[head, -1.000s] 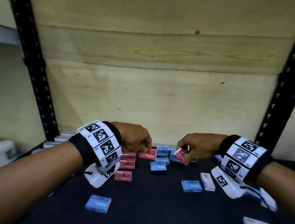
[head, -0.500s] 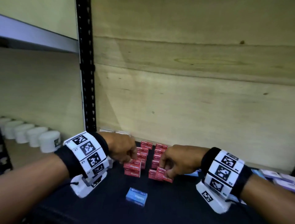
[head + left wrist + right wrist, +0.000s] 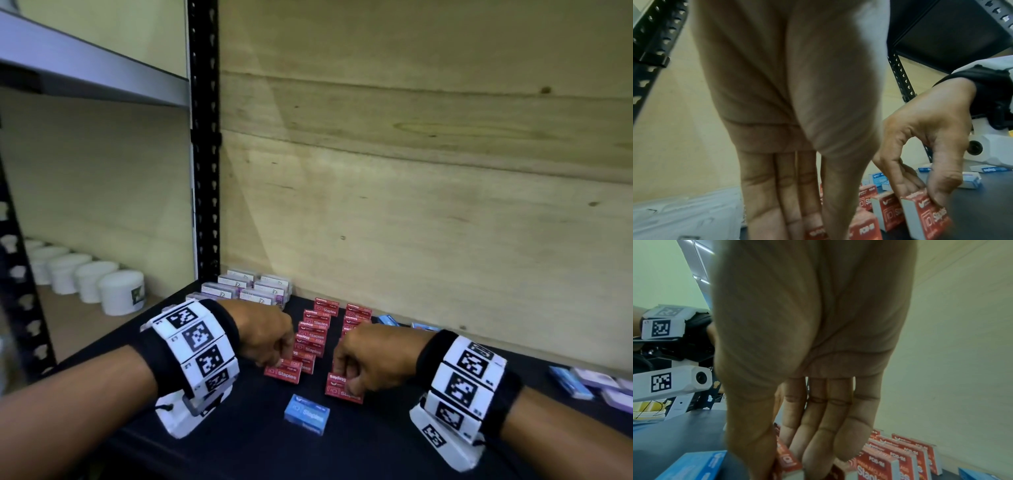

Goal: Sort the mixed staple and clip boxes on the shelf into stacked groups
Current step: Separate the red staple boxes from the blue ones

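Two rows of red staple boxes point(image 3: 317, 329) run from the back wall toward me on the dark shelf point(image 3: 376, 438). My left hand point(image 3: 277, 361) pinches a red staple box point(image 3: 283, 372) at the near end of the left row, thumb and fingers on opposite sides point(image 3: 816, 232). At the near end of the right row, my right hand point(image 3: 349, 383) pinches another red staple box point(image 3: 343, 389); this box also shows in the wrist views point(image 3: 789, 462) point(image 3: 929, 216). A lone blue staple box point(image 3: 307, 413) lies flat in front of both rows.
White and purple boxes point(image 3: 246, 287) are stacked at the back left by the black upright point(image 3: 203, 137). More blue and purple boxes point(image 3: 582, 383) lie at the right, with blue ones point(image 3: 388, 320) by the wall. White tubs point(image 3: 120, 291) stand on the neighbouring shelf.
Both hands have moved left from the mixed pile to the red rows, each with a red box. In the last half second they sank slightly at the rows' near ends.
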Demonstrator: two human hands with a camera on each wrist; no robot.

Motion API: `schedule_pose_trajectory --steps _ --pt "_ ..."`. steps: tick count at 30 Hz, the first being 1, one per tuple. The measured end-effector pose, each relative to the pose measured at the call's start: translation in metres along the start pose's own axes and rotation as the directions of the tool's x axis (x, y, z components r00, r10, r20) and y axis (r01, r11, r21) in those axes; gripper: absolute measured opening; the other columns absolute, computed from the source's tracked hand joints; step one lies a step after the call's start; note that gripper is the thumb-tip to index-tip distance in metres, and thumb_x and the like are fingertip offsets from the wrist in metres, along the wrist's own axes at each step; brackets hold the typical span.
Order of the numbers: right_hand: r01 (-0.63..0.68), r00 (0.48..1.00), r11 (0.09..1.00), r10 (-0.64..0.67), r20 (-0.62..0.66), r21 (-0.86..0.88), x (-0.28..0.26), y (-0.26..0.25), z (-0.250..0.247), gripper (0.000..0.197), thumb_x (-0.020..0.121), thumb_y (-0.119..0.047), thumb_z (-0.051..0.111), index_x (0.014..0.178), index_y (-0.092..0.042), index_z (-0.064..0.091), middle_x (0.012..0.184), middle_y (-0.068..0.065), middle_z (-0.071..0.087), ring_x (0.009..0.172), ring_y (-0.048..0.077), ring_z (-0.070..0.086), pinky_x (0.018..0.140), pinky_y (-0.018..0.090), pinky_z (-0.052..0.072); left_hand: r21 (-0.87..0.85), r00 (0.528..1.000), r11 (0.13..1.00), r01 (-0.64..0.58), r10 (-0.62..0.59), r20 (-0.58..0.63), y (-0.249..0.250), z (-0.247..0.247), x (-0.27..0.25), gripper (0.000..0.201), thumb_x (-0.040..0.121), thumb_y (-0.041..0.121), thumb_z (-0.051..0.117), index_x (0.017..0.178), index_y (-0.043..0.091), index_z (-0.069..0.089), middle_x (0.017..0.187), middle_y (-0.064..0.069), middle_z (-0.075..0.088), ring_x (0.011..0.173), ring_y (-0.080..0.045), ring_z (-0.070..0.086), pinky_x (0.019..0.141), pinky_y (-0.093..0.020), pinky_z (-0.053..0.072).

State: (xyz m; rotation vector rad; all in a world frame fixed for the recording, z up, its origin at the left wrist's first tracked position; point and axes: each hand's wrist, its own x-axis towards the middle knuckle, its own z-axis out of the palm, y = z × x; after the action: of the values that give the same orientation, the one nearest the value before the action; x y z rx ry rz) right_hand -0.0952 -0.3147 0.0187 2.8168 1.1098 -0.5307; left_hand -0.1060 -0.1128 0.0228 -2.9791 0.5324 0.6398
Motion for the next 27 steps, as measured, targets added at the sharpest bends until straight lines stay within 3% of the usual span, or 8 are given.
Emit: schedule_pose_trajectory --steps 14,21,24,27 --pt "0.006 1.0 1.0 -0.006 0.002 0.008 0.002 0.0 0.006 0.029 0.091 -0.029 0.069 0.118 -0.02 0.065 0.103 -0.005 0.072 0.092 0.012 0.065 0.086 0.028 0.053 0.013 0.999 0.999 -0.037 0.037 -0.012 0.0 0.007 0.005 0.028 0.096 0.021 0.059 0.123 0.025 0.063 0.109 0.006 0.07 0.096 -0.009 0.062 0.083 -0.023 0.046" --pt "0.023 1.0 0.999 -0.022 -0.022 0.025 0.002 0.004 0.007 0.03 0.09 -0.029 0.069 0.119 -0.022 0.064 0.102 -0.006 0.071 0.082 0.007 0.06 0.072 0.021 0.044 -0.014 0.997 1.0 -0.023 0.022 -0.079 0.003 0.005 -0.003 0.029 0.092 0.023 0.066 0.121 0.026 0.064 0.102 0.012 0.065 0.092 -0.006 0.058 0.084 -0.022 0.045" --pt "0.026 0.998 0.998 -0.023 -0.05 0.053 -0.003 0.009 0.005 0.028 0.089 -0.034 0.07 0.115 -0.025 0.064 0.096 -0.01 0.071 0.08 0.006 0.061 0.067 0.019 0.043 0.023 0.983 0.998 -0.051 0.054 -0.174 0.009 -0.001 -0.013 0.021 0.089 0.027 0.069 0.111 0.026 0.066 0.089 0.014 0.062 0.079 -0.003 0.055 0.071 -0.021 0.043" --pt "-0.01 0.995 0.994 0.02 -0.094 0.111 -0.012 0.018 0.002 0.018 0.089 -0.036 0.07 0.104 -0.027 0.065 0.091 -0.013 0.069 0.075 0.001 0.06 0.067 0.018 0.044 0.014 0.984 0.992 -0.122 0.122 -0.131 0.021 0.003 -0.021 0.02 0.088 0.034 0.07 0.106 0.027 0.067 0.084 0.011 0.065 0.07 -0.001 0.054 0.061 -0.02 0.039"
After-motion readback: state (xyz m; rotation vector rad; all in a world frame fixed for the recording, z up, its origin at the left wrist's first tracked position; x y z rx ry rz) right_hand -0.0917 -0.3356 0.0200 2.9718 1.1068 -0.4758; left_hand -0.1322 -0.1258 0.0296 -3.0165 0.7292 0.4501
